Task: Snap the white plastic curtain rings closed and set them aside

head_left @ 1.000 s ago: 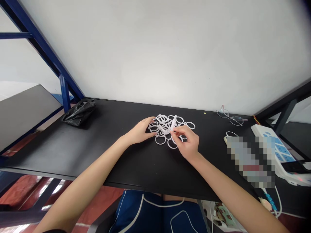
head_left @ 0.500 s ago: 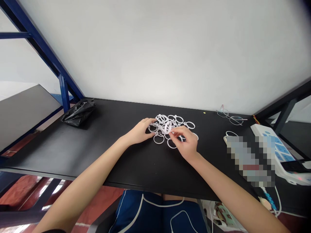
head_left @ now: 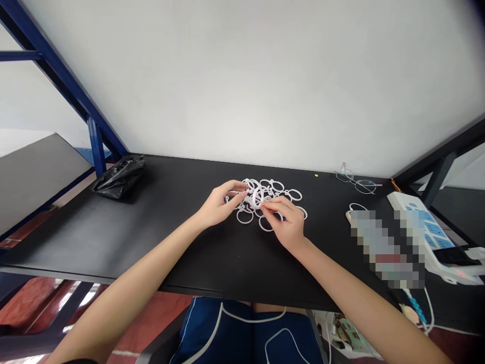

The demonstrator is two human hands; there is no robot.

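Observation:
A loose heap of white curtain rings [head_left: 272, 185], each a hoop with a small eyelet, lies on the black tabletop [head_left: 182, 187]. Between the thumb and forefinger of my right hand [head_left: 286, 218] is a white curtain ring [head_left: 258, 196], tilted up above the heap. It may be more than one ring; the overlap hides this. My left hand [head_left: 222, 202] is at the heap's left side, thumb and fingers a little apart, their tips close to the held ring. Whether they touch a ring is unclear.
A crumpled black plastic bag [head_left: 120, 177] sits at the table's back left. Eyeglasses [head_left: 354, 181] lie at the back right. A blurred phone-like item [head_left: 379, 247] with a cable and a white power strip [head_left: 428, 227] are on the right. A wall rises behind.
My left thumb and fingers have moved closer together and rightward, toward the held ring. My right hand, still pinching the ring, has shifted slightly left. The view has moved slightly.

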